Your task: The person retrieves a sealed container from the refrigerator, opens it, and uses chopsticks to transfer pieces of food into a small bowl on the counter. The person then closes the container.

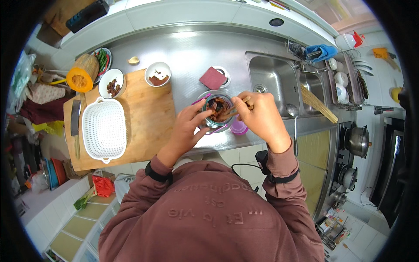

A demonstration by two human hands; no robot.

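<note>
A wide-mouthed glass jar [219, 124] with purple clasps stands at the counter's front. Reddish-brown pieces [220, 108] lie inside it. My left hand [186, 126] steadies the jar from the left, fingers spread around its rim, one fingertip over the mouth. Wooden chopsticks [230, 113] are gripped in my right hand [260, 114], their lower ends down in the jar among the pieces. Beside the jar, partly under my right hand, rests a purple lid [239, 128]. Behind the jar, a maroon square cloth or pad [212, 78] partly covers a white round item [226, 77].
Left of me, a wooden cutting board [149, 131] carries a white plastic basket [104, 129], a cleaver [75, 118] and a spice bowl [158, 74]. Another bowl [112, 83] and a cut pumpkin [83, 72] adjoin it. At right are a steel sink [273, 75] and a ladle [295, 131].
</note>
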